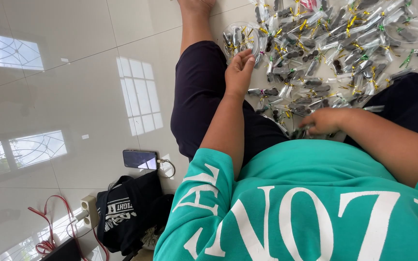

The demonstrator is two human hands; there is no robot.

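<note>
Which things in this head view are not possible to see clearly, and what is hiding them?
- Right hand: its fingers are buried among the small clear packets, so any grasp is hidden.
- Left hand: rests beside the round clear container; contact is unclear.
- Packet contents: dark pieces, too small to identify.
- Second clear container: cut off by the top-right edge.
- Cables: cut off by the bottom edge.
</note>
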